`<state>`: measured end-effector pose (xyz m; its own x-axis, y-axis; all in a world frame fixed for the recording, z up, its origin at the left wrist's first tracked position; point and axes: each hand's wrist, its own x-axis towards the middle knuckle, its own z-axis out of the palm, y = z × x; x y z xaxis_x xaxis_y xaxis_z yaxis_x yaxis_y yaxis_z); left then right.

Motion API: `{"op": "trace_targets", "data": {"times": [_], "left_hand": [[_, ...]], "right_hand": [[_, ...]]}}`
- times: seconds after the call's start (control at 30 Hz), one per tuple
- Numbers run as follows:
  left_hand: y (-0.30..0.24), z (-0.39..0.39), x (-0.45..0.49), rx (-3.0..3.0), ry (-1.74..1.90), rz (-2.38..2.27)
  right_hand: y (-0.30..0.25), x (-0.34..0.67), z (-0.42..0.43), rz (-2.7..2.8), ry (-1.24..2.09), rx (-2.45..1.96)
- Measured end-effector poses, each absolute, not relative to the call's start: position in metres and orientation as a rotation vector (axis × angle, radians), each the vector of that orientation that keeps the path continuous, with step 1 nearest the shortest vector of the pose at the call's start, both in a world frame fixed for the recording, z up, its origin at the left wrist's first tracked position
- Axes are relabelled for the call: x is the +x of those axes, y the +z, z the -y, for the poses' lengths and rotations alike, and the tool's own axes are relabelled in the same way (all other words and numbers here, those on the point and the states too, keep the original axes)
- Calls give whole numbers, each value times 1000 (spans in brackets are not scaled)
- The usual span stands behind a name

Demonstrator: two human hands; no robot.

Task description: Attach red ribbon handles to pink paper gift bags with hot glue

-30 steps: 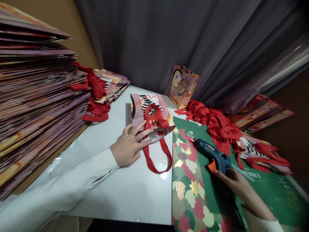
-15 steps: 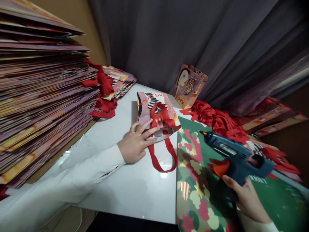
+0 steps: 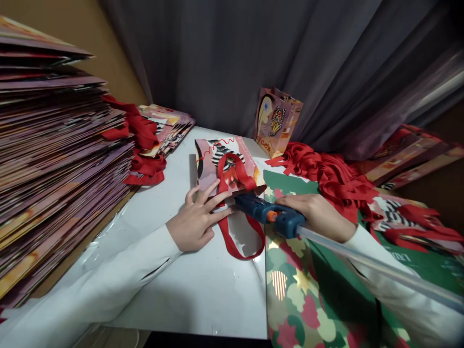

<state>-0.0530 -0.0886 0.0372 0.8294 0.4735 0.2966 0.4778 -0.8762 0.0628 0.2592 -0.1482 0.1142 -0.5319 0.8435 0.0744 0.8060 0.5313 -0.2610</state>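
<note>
A printed paper gift bag with a zebra picture lies on its side on the white table, its mouth toward me. Red ribbon handles loop over its front and out onto the table. My left hand rests on the bag's near edge with fingers spread, touching the ribbon. In my right hand is a blue glue gun, with a long clear glue stick running out of its back. The gun's tip is at the bag's opening, hidden from view.
Tall stacks of folded bags stand at the left, with red ribbons beside them. A finished-looking bag stands upright by the grey curtain. Red ribbon heaps and a green patterned board lie at the right.
My right hand has brought the glue gun from over the green board leftward to the bag's opening and turned it. My left hand stays on the bag. The view has shifted slightly.
</note>
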Motion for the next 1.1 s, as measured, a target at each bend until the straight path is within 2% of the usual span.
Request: {"op": "trace_targets", "data": {"times": [0.2, 0.5, 0.7, 1.1], "left_hand": [[39, 82, -64, -3061, -481, 689], [51, 75, -78, -3163, -346, 645], [51, 75, -78, -3166, -290, 678], [55, 77, -76, -3163, -220, 729]], "right_hand": [[107, 258, 138, 2659, 259, -1442], [109, 258, 140, 2397, 672, -1519], [95, 244, 139, 2343, 641, -1367], [71, 225, 114, 2254, 817, -1331]]}}
